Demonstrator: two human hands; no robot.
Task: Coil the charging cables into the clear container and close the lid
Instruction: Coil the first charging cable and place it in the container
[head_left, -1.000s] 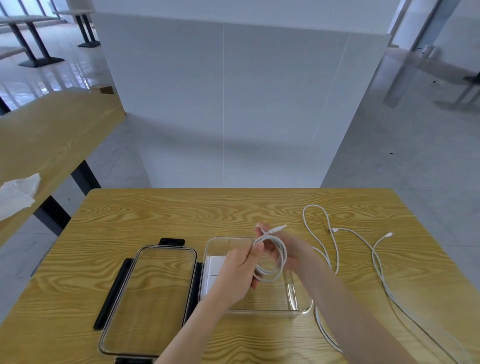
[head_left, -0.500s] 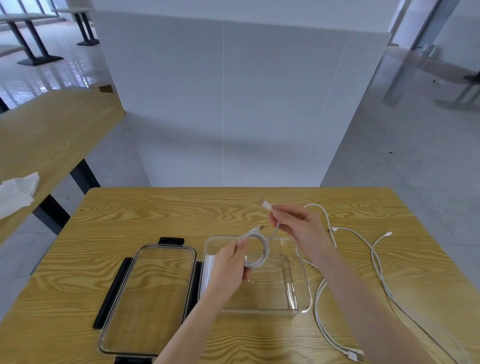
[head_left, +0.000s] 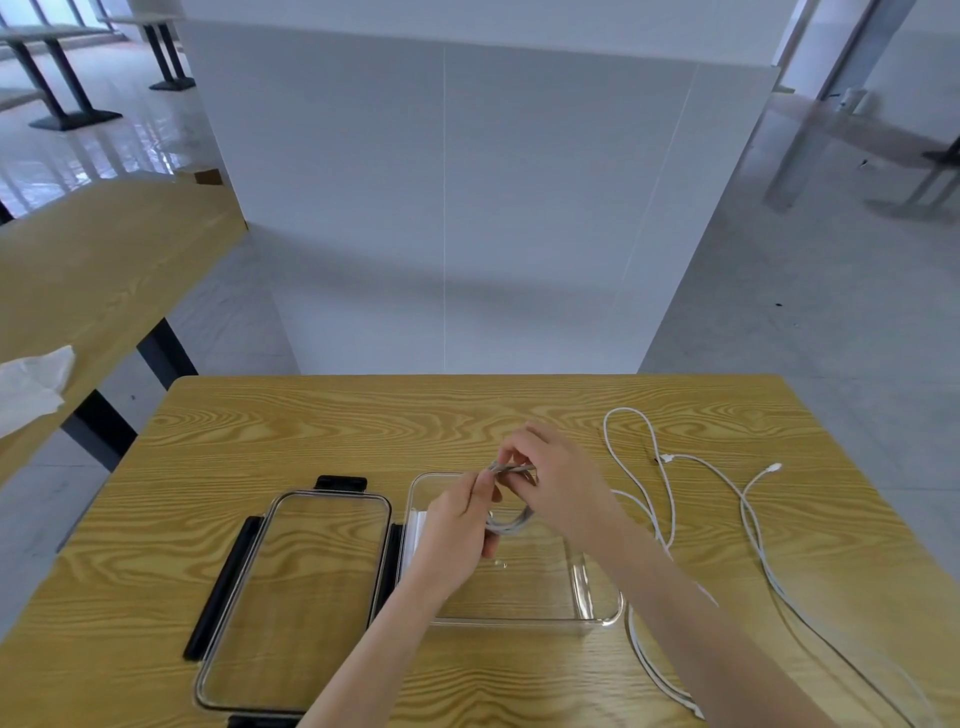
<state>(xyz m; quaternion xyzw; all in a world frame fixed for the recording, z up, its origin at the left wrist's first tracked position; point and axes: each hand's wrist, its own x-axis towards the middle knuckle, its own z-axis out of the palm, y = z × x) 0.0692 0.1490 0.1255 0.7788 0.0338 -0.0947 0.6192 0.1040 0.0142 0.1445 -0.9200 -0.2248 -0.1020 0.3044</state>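
A coiled white cable (head_left: 511, 519) hangs over the clear container (head_left: 597, 608) in the middle of the wooden table. My left hand (head_left: 457, 530) grips the coil's left side. My right hand (head_left: 556, 483) pinches the cable's end at the top of the coil. Something white (head_left: 417, 535) lies inside the container at its left wall. The clear lid (head_left: 291, 608) with black clips lies flat to the container's left. Loose white cables (head_left: 748, 525) trail over the table on the right.
The wooden table (head_left: 363, 415) ends at a white partition (head_left: 467, 208) behind it. A second wooden table (head_left: 78, 270) with a white tissue (head_left: 31, 384) stands to the left across a gap.
My right hand has come down from above the coil and brought the cable's end to the coil's top. My left hand still holds the coil over the container.
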